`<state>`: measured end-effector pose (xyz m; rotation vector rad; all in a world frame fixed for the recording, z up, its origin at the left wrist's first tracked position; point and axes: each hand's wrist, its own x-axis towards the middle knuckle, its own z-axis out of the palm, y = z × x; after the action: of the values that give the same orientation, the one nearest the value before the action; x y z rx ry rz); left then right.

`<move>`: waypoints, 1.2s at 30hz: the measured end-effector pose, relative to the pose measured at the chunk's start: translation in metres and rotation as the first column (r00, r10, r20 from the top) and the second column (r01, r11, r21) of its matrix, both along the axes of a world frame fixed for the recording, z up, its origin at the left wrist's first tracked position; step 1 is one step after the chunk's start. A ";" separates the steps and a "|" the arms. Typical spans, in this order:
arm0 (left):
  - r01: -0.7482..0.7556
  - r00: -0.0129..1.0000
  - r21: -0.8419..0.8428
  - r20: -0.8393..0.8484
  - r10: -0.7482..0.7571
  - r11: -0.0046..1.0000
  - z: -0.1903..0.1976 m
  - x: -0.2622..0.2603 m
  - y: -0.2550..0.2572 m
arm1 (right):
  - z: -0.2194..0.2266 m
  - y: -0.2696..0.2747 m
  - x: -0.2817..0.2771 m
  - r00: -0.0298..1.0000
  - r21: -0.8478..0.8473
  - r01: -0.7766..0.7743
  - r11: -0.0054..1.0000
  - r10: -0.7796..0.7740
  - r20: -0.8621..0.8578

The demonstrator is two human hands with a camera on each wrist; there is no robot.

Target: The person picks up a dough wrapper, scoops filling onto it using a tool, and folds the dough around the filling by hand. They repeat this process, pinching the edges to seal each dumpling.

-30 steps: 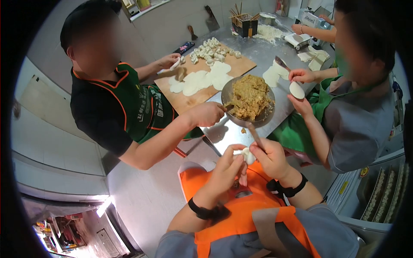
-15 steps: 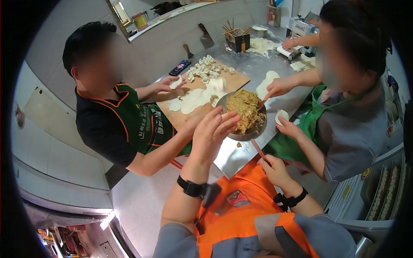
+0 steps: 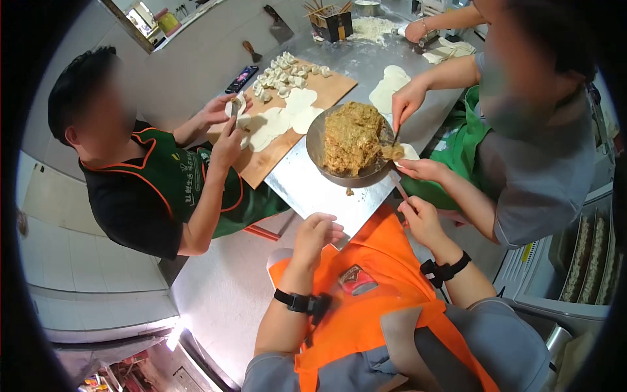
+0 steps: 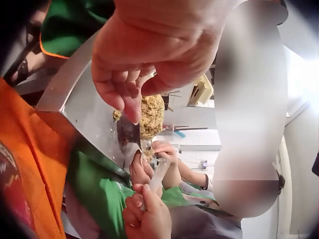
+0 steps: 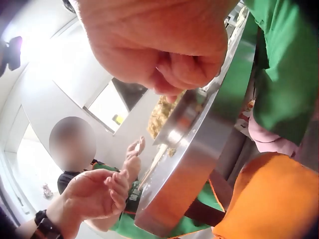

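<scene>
My left hand [image 3: 317, 239] hovers by the near corner of the metal table [image 3: 300, 196], fingers loosely bent and nothing in them. In my right hand [image 3: 421, 220] I grip a flat stick [image 3: 400, 189], its tip pointing toward the bowl; it looks pale and blurred in the left wrist view. Just beyond both hands stands a metal bowl [image 3: 315, 149] heaped with minced filling [image 3: 353, 134]. A wooden board [image 3: 260, 172] behind it to the left bears overlapping dough wrappers [image 3: 268, 127] and a pile of folded dumplings [image 3: 282, 78].
Across on the left, a person [image 3: 150, 176] works a wrapper with a tool. On the right, another person [image 3: 542, 170] holds a wrapper [image 3: 408, 152] at the bowl's rim and spreads filling. More wrappers [image 3: 390, 88], a phone [image 3: 241, 78] and a box of sticks [image 3: 330, 25] lie farther back.
A second ago both my hands pinched a white dumpling. My left hand then rose toward the board and has come back down without it. The person on the right has brought a wrapper to the bowl.
</scene>
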<state>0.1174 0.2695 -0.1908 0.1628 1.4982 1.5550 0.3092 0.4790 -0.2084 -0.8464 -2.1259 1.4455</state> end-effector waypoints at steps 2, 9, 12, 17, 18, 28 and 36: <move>-0.010 1.000 -0.012 0.015 0.010 1.000 -0.005 0.002 -0.002 | -0.001 0.002 0.000 0.999 -0.061 0.016 0.998 -0.013 0.046; 0.031 0.998 -0.010 0.053 -0.030 0.999 -0.025 0.007 -0.005 | -0.027 0.004 -0.001 1.000 0.064 -0.004 0.998 0.004 -0.002; 0.053 0.997 -0.004 0.063 -0.053 0.999 -0.030 0.010 -0.004 | -0.031 0.006 -0.001 1.000 0.033 0.022 0.999 -0.022 -0.003; 0.069 0.996 -0.012 0.065 -0.068 0.998 -0.033 0.013 -0.001 | -0.031 0.039 -0.012 0.994 -0.065 0.095 0.993 -0.091 0.056; 0.070 0.996 -0.015 0.063 -0.068 0.997 -0.033 0.012 0.000 | -0.028 0.051 -0.018 0.991 -0.046 0.111 0.993 -0.107 0.083; 0.069 0.996 -0.080 0.068 -0.064 0.994 -0.030 0.015 0.009 | -0.040 0.220 -0.127 0.940 0.488 0.199 0.850 -0.306 0.151; 0.043 0.987 -0.145 0.159 -0.020 0.988 -0.026 0.011 0.014 | -0.012 0.332 -0.205 0.664 0.645 0.086 0.759 -0.526 0.531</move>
<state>0.1284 0.2838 -0.2168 -0.0219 1.4723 1.3916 0.1044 0.8107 -0.2206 -1.5722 -2.5094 0.2078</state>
